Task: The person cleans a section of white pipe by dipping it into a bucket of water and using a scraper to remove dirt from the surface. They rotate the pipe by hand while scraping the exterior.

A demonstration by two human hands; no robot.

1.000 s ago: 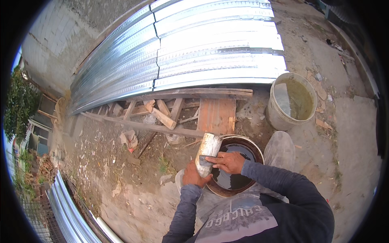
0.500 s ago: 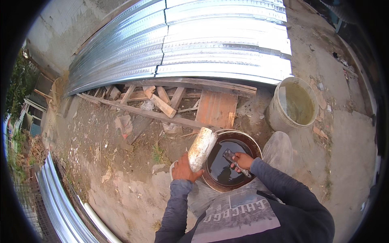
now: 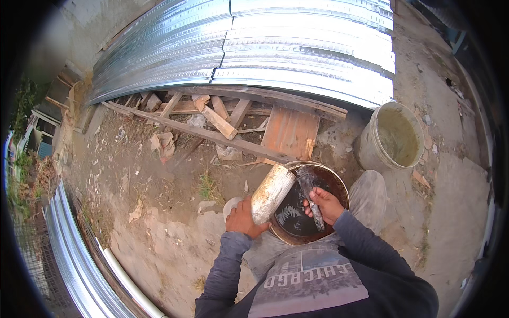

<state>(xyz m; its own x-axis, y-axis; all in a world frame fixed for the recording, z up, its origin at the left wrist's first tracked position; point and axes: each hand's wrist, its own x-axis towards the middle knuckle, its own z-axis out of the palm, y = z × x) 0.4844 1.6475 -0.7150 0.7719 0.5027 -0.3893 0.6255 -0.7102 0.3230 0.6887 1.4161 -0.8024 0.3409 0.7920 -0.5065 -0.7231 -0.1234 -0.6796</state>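
Note:
Between my knees stands a round, rust-brown bucket (image 3: 343, 186) with dark liquid inside. My right hand (image 3: 325, 205) is closed around a long, dark, wet tool (image 3: 306, 183) above the liquid; its exact kind I cannot make out. At the bucket's left rim, my left hand (image 3: 244, 218) grips the lower end of a thick whitish piece with brown stains (image 3: 272, 194). That piece is tilted, its upper end leaning toward the bucket's far rim.
Shiny corrugated metal sheets (image 3: 307, 50) lie stacked ahead on timber beams (image 3: 196, 132). A pale bucket (image 3: 366, 144) stands at the right. Wood scraps (image 3: 218, 121) and a brown board (image 3: 289, 133) lie near the beams. More metal sheets (image 3: 79, 254) and a white pipe (image 3: 124, 278) are at the left.
My right hand has raised the dark tool and turned it more upright, its far end now near the bucket's far rim. My left hand keeps its hold on the whitish piece.

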